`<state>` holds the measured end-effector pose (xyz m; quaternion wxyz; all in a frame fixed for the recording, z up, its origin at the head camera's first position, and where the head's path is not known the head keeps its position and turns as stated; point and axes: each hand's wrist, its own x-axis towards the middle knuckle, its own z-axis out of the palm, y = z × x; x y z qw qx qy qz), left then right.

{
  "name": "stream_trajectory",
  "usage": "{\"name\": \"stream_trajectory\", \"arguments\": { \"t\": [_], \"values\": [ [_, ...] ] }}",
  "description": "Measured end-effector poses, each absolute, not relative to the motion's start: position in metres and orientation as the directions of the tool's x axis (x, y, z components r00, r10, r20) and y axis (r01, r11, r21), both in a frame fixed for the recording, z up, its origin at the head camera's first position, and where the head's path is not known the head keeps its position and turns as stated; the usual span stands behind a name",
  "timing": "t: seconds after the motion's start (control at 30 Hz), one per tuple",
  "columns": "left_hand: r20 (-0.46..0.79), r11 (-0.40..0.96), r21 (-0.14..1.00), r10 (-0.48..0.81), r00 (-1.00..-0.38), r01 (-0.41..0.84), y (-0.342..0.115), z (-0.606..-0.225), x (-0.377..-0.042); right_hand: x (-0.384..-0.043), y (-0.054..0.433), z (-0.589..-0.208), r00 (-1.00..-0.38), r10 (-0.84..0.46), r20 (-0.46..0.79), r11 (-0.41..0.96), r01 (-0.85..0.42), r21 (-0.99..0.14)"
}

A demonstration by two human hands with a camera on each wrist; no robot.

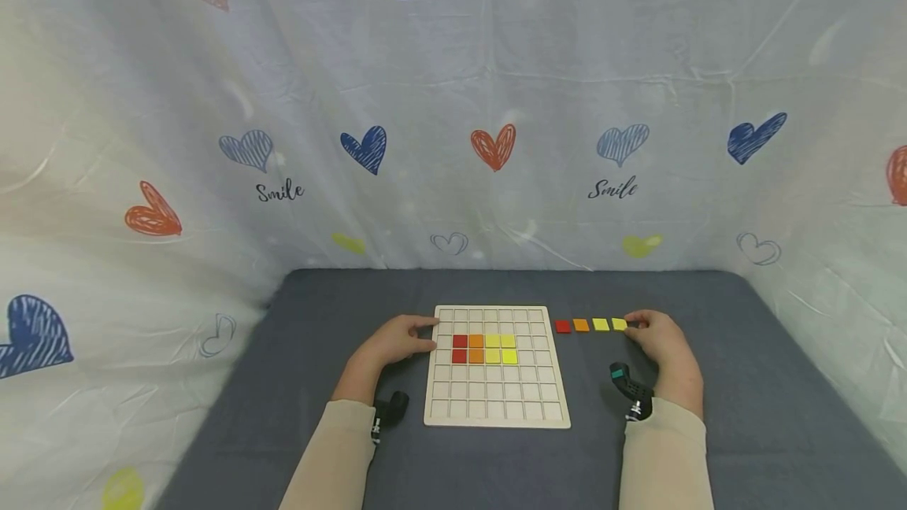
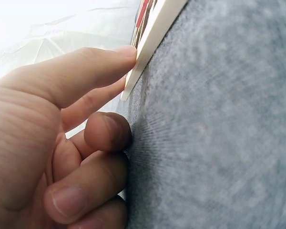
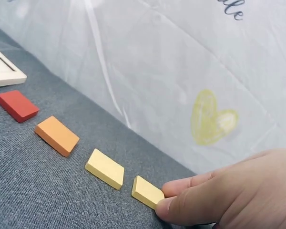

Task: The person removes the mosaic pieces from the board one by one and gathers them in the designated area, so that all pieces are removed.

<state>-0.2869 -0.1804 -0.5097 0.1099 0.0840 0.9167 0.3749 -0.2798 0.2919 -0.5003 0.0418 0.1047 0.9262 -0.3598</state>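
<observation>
Left hand (image 1: 393, 341) and right hand (image 1: 659, 337) are at work on opposite sides of a square-celled, pale wooden grid board (image 1: 496, 422). Thumb and forefinger of the left one are set apart and touch the board's left edge, while its other fingers bend loosely beneath. Between thumb and fingertip, the right one pinches a thin, pale yellow rectangular tile (image 3: 148, 192) by its outer end.

That tile is last in a row beyond the board's upper right corner; leftward, spaced slightly apart, lie a second pale yellow tile (image 3: 105, 168), an orange tile (image 3: 57, 135) and a red tile (image 3: 18, 105), nearest the board. On the grid, two stacked rows each run red, orange, yellow, yellow from left to right.

Dark grey cloth covers the worktop (image 1: 510, 471), and a white curtain printed with hearts (image 1: 425, 85) hangs behind it.
</observation>
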Motion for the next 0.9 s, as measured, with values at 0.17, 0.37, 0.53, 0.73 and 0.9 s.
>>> {"name": "stream_trajectory", "arguments": {
  "t": [0.17,0.37,0.53,0.73,0.9],
  "values": [
    [-0.139,0.702,0.708,0.240,-0.961,0.073,-0.181,-0.510,-0.287,-0.279,0.291,-0.496,-0.981,0.143,-0.129,0.733,0.193,-0.652],
    [-0.136,0.701,0.709,0.238,-0.962,0.073,-0.181,-0.510,-0.287,-0.277,0.283,-0.481,-0.994,0.091,-0.055,0.756,0.105,-0.646],
    [-0.137,0.704,0.707,0.234,-0.963,0.071,-0.181,-0.509,-0.286,-0.276,0.270,-0.465,-0.998,0.064,-0.016,0.752,0.059,-0.657],
    [-0.137,0.698,0.712,0.242,-0.961,0.074,-0.180,-0.507,-0.285,-0.273,0.252,-0.447,-0.998,0.016,0.057,0.757,-0.025,-0.654],
    [-0.140,0.689,0.721,0.252,-0.957,0.076,-0.181,-0.506,-0.285,-0.272,0.236,-0.435,-0.992,-0.032,0.121,0.751,-0.104,-0.652]
  ]
}}
